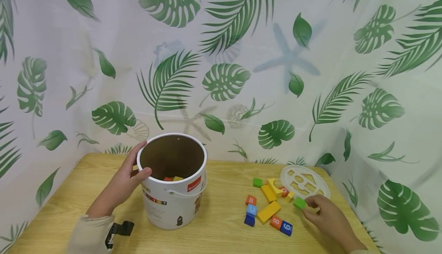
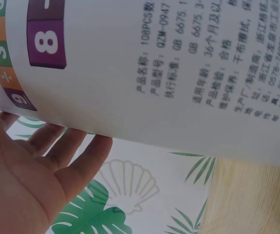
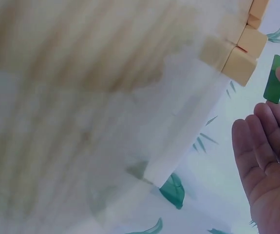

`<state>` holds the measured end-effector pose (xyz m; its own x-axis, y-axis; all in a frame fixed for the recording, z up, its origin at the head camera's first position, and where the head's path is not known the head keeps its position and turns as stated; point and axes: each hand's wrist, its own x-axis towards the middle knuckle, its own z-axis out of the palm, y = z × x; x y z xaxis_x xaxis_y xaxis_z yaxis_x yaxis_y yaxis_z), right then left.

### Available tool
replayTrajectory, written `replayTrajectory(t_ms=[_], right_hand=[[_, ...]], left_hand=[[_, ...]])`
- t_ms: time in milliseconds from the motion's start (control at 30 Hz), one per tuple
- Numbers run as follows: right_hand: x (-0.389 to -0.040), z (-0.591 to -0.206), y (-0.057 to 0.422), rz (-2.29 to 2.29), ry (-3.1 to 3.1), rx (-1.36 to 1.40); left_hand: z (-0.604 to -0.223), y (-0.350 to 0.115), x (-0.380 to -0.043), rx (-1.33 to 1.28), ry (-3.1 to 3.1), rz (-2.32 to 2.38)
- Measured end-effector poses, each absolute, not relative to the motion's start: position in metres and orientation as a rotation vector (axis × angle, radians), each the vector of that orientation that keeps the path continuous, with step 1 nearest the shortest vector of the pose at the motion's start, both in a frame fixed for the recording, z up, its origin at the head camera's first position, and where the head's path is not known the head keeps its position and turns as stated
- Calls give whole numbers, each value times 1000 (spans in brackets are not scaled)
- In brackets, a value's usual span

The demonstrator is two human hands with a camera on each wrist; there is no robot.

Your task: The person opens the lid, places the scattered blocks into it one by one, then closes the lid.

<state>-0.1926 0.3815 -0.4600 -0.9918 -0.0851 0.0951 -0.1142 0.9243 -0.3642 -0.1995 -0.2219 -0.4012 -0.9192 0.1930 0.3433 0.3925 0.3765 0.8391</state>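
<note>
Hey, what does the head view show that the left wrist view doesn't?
Only the head view shows the right hand pinching a green block, the loose blocks and the white cutout disc. Only the left wrist view shows small print on the bucket clearly enough to read. Both show the bucket, the left hand holding it, the wooden tabletop and the leaf-print cloth.

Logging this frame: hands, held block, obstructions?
Right hand pinches green block. Left hand against bucket. Loose blocks lie between green block and bucket.
</note>
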Motion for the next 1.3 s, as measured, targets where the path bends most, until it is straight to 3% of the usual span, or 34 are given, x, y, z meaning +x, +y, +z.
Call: replayTrajectory(t_ms=[1300], right_hand=[[-237,-414,277,609,-2497,559]], left_hand=[[-395,-233,-198,-486,-2393,-1425]])
